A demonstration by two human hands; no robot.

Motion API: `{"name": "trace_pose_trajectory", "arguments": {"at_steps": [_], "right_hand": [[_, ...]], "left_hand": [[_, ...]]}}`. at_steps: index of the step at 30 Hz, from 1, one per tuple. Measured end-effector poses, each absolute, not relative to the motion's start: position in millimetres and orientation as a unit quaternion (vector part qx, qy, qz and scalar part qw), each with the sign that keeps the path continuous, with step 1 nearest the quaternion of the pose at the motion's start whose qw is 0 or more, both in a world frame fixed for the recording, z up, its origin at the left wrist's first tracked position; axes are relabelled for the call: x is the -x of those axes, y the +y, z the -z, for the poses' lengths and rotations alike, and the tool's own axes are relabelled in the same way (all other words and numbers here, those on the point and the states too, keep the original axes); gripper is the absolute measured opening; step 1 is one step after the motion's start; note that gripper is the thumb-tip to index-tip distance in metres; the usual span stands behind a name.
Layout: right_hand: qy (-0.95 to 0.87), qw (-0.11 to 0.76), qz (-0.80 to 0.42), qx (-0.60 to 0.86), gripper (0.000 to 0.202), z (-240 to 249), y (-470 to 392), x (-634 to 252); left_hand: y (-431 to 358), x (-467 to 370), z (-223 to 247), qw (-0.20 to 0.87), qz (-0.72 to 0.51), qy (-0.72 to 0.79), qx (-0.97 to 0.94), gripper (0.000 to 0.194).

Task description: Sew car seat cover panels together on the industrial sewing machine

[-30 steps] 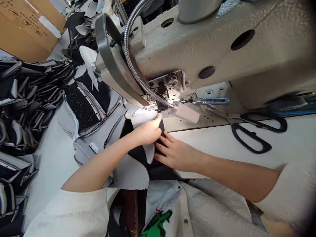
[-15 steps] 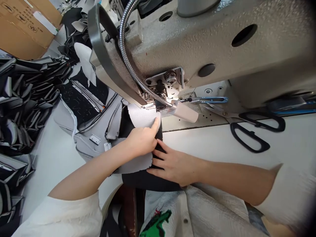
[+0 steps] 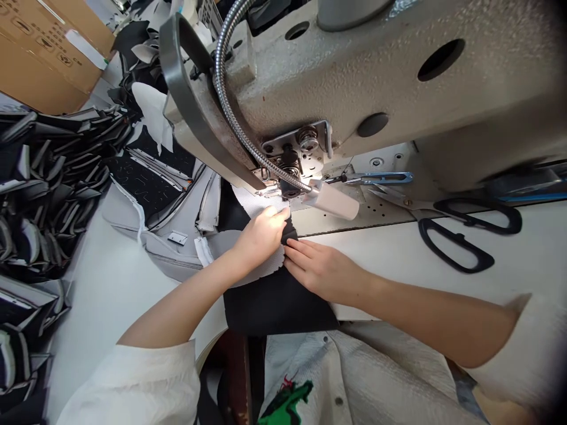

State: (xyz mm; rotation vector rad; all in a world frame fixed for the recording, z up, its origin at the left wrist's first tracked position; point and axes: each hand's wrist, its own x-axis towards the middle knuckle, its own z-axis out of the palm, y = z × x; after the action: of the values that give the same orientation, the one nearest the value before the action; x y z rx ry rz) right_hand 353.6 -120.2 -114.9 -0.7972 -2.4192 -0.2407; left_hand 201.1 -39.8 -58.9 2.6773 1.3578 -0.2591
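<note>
Under the presser foot of the sewing machine (image 3: 372,82) lies a light grey mesh fabric piece (image 3: 254,203), layered with black fabric (image 3: 274,307). My left hand (image 3: 261,239) is closed, its fingers bent and gripping the layered edge just in front of the needle area. Beside it, my right hand (image 3: 325,271) has its fingers pressed together at the right edge of the black fabric, which puckers at the fingertips; its thumb is hidden. A rounded grey flap (image 3: 261,271) lies beneath my left wrist. The needle itself is hidden behind the lamp head (image 3: 334,200).
Black-handled scissors (image 3: 465,236) and blue thread snips (image 3: 381,177) lie right of the needle area. A sewn grey and black piece (image 3: 172,262) rests on the left of the white table (image 3: 100,295). Stacked fabric parts (image 3: 48,195) and a cardboard box (image 3: 48,59) stand farther left.
My left index finger, stretched out before, is now bent in. My right hand's spread fingers have drawn together and moved forward, and the grey flap and black fabric have shifted toward the machine.
</note>
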Motion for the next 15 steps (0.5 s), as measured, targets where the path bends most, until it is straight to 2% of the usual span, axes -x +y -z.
{"name": "trace_pose_trajectory", "arguments": {"at_steps": [5, 11, 13, 15], "right_hand": [[-0.896, 0.273, 0.107, 0.332, 0.029, 117, -104, -357], [-0.905, 0.24, 0.07, 0.343, 0.031, 119, -89, -354], [-0.908, 0.235, 0.05, 0.342, 0.036, 119, -84, -358], [-0.917, 0.223, 0.024, 0.33, 0.042, 120, -80, -365]], "left_hand": [[-30, -202, 68, -0.009, 0.081, 0.449, -0.89, 0.029], [-34, -198, 62, -0.046, 0.055, 0.467, -0.881, 0.028], [-44, -188, 56, -0.023, 0.073, 0.486, -0.87, 0.027], [-61, -178, 51, 0.053, 0.116, 0.474, -0.871, 0.026]]}}
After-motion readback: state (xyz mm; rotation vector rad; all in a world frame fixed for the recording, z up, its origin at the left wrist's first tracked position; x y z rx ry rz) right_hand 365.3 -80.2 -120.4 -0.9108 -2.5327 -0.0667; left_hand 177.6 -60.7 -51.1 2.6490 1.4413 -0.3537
